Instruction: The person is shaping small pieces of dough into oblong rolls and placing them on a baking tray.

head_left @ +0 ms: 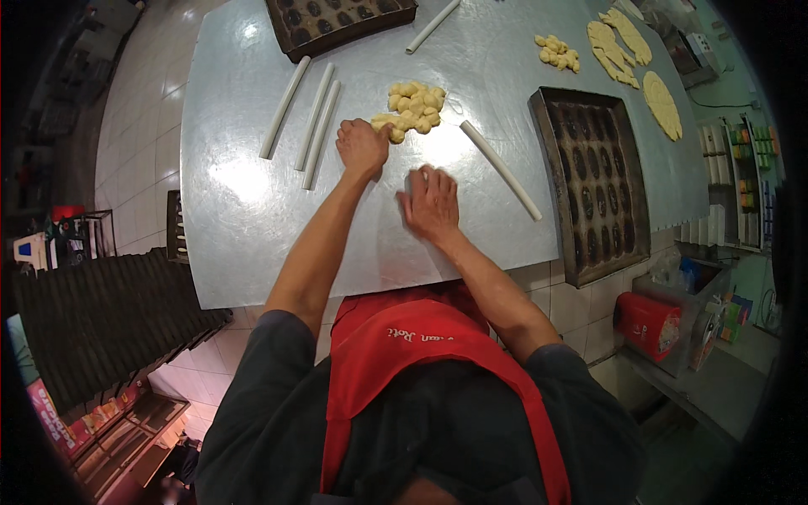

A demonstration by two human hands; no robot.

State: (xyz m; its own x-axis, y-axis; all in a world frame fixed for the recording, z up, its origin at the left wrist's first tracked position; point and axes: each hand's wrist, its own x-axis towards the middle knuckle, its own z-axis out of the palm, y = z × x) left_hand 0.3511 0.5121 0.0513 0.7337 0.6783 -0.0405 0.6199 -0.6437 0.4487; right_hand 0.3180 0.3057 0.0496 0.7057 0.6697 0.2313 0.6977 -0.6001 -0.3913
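Metal table, head view: dough balls heaped between white rods. Left hand, fingers bent, thumb against the heap's near left edge, pinch unclear; right hand nearer the red apron, loosely curled, thumb apart.

From my feed I see pale floor tiles at left, shelving far right, glare on the grey table, upper centre.
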